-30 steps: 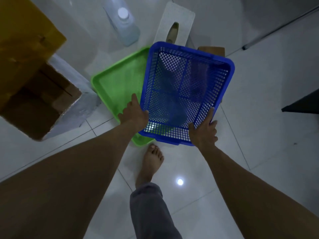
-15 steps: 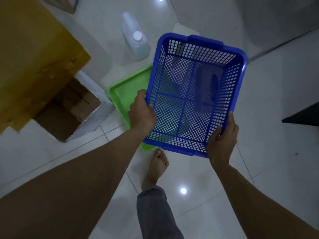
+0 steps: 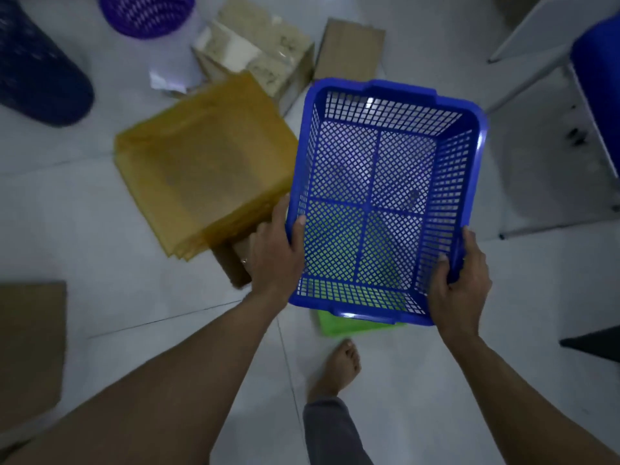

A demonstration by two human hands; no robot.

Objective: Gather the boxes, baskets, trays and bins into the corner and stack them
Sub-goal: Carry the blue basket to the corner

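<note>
Left hand (image 3: 273, 253) grips the left wall of the blue basket (image 3: 385, 110) near its near corner: thumb hooked over the rim and lying inside the mesh, palm and fingers against the outside. Right hand (image 3: 461, 286) grips the right wall at the near right corner: thumb inside, fingers curled round the rim on the outside. I read both grips as closed on the basket, with no gap at either rim.

Basket position: held clear of the floor (image 3: 134, 297) in front of the body, opening up, far edge tilted slightly away. I see nothing inside it.

Below the basket:
- Green tray (image 3: 339, 322) lies on the floor. It shows through the mesh bottom and sticks out past the near edge.
- Bare foot (image 3: 339, 367) stands just short of the tray.

Left of the basket:
- Yellow box (image 3: 201, 162) sits just beside the left wall. I cannot tell whether they touch.
- Small brown box (image 3: 235, 263) lies partly under the yellow box, next to the left hand.

Beyond the basket:
- Two cardboard boxes (image 3: 255, 45) (image 3: 349, 48) lie side by side.
- Purple basket (image 3: 147, 13) and dark bin (image 3: 37, 72) stand at the far left, well apart from the blue basket.

Flat cardboard (image 3: 30, 347) lies at the near left edge.
</note>
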